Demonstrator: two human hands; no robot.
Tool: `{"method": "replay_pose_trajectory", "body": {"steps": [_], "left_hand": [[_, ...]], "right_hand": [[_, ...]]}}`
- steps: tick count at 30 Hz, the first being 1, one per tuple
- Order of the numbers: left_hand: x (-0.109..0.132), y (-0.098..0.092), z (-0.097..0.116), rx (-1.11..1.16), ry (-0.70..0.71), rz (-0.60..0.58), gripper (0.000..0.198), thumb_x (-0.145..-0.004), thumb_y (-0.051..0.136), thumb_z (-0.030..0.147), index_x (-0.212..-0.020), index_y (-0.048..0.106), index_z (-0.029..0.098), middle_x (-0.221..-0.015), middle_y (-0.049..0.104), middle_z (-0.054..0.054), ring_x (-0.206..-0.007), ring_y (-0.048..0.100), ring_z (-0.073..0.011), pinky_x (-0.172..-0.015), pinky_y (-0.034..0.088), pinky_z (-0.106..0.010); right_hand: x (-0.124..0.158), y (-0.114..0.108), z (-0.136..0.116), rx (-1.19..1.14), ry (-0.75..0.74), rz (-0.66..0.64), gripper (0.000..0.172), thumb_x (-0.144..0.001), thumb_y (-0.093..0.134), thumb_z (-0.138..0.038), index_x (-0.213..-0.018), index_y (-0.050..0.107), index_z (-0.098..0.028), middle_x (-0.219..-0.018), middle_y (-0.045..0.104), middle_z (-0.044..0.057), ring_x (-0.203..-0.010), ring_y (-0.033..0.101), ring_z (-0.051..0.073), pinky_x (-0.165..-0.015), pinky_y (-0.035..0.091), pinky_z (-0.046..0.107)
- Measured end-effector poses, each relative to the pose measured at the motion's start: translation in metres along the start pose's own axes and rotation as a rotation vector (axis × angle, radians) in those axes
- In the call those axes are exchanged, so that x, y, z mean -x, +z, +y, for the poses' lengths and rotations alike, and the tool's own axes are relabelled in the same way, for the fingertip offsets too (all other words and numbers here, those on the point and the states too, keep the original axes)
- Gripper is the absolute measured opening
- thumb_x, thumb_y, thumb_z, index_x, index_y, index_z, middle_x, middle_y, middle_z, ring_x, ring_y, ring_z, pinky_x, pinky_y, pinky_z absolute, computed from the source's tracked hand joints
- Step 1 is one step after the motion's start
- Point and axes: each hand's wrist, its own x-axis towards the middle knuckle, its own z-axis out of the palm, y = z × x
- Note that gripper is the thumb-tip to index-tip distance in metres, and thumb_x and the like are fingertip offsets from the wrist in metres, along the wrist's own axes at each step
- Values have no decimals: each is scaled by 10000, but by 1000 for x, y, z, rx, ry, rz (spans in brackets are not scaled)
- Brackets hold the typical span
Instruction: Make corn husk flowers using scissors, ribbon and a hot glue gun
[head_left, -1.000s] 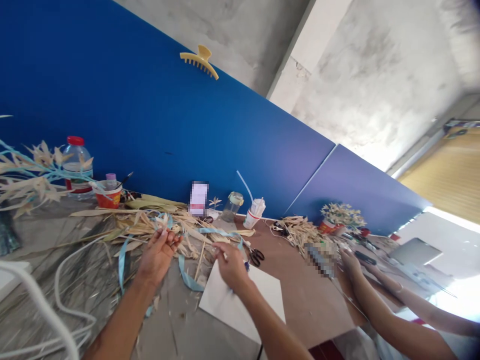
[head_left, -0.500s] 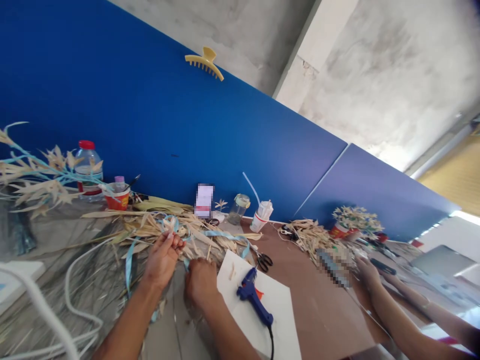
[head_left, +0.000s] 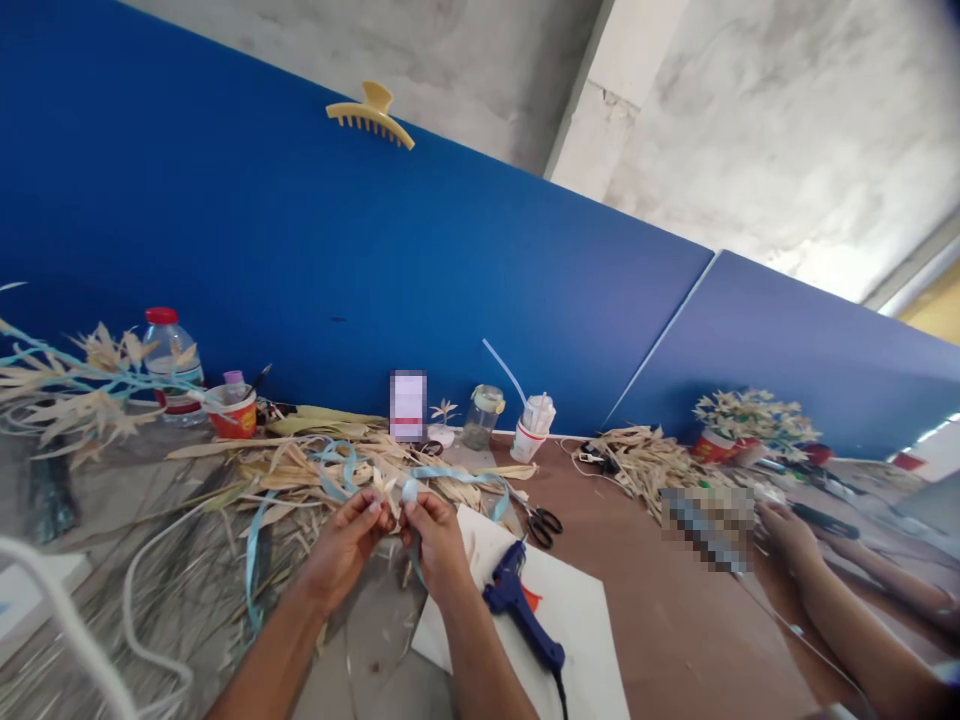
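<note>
My left hand [head_left: 346, 545] pinches a small pale flower of dried husk [head_left: 385, 486] between thumb and fingertips. Close beside it, my right hand [head_left: 439, 545] is closed on a light blue ribbon [head_left: 409, 491], whose end stands up above the fingers. The fingertips of both hands nearly meet; whether ribbon and flower touch is hard to see. Behind the hands lies a heap of dried husk strips [head_left: 292, 462] with more blue ribbon curled in it. A blue glue gun [head_left: 525, 612] rests on a white board [head_left: 581, 655] right of my right forearm.
Black-handled scissors [head_left: 545, 527] lie past the board. Along the blue partition [head_left: 450, 270] stand a phone [head_left: 408, 405], a glass jar [head_left: 482, 417], a paper cup [head_left: 528, 441] and a red-capped bottle [head_left: 172, 365]. A white cable [head_left: 131, 570] loops at left. Another person's hand [head_left: 787, 535] works at right.
My right hand has risen from the tabletop, bringing up the blue ribbon beside the flower. My left hand has moved slightly right and down. The camera view has shifted a little.
</note>
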Motion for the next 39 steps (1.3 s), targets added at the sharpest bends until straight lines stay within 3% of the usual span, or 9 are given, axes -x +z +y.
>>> {"method": "replay_pose_trajectory", "body": {"steps": [4, 8, 12, 20, 25, 31, 36, 39], "left_hand": [[-3, -1, -4, -64, 7, 82, 234, -623, 828, 278, -723, 648, 167, -648, 610, 26, -594, 538, -95, -610, 465, -210], [-6, -3, -9, -215, 32, 177, 292, -582, 830, 339, -704, 630, 165, -611, 601, 39, -564, 521, -99, -565, 446, -215], [-6, 1, -13, -326, 40, 242, 328, -545, 821, 360, -718, 624, 163, -636, 616, 40, -595, 546, -117, -603, 459, -240], [-6, 0, -16, -406, 91, 240, 314, -578, 804, 374, -739, 637, 163, -649, 616, 35, -625, 544, -122, -635, 447, -236], [-2, 2, -9, -253, 45, 185, 277, -609, 815, 343, -712, 629, 165, -597, 575, 47, -562, 485, -78, -569, 409, -182], [3, 7, -4, -113, -79, 25, 277, -615, 831, 230, -811, 642, 177, -600, 586, 34, -555, 499, -77, -568, 423, -178], [2, 3, -4, -89, -97, 15, 406, -641, 821, 208, -1005, 641, 202, -607, 606, 38, -557, 514, -78, -579, 430, -175], [1, 1, -5, -99, -163, 15, 409, -612, 838, 198, -977, 654, 174, -589, 605, 35, -532, 509, -71, -564, 426, -172]], "right_hand": [[8, 2, -7, 114, -24, -50, 233, -703, 635, -396, -643, 583, -177, -456, 451, -67, -393, 295, 58, -419, 218, 211], [11, 4, -7, 308, -119, -119, 149, -709, 596, -309, -673, 626, -167, -497, 486, -50, -443, 392, 85, -459, 304, 217], [10, 4, -3, 431, -133, -58, 145, -736, 544, -280, -696, 626, -167, -521, 515, -37, -483, 445, 111, -496, 348, 234], [7, -1, -3, 596, -223, 25, 194, -756, 519, -300, -662, 624, -166, -640, 617, 13, -633, 537, 154, -627, 399, 264], [1, -8, -1, 547, -191, 107, 174, -733, 513, -277, -653, 625, -171, -604, 567, -3, -607, 490, 146, -591, 376, 255], [-3, -9, 1, 302, -72, 15, 121, -681, 561, -260, -611, 617, -179, -504, 465, -47, -487, 367, 100, -496, 298, 232], [0, -6, -4, 118, 27, -41, 102, -620, 610, -267, -617, 620, -165, -469, 465, -62, -439, 307, 67, -464, 234, 221], [1, -5, -8, 64, 50, -81, 101, -604, 605, -257, -604, 617, -156, -468, 506, -51, -434, 315, 61, -461, 231, 215]]}}
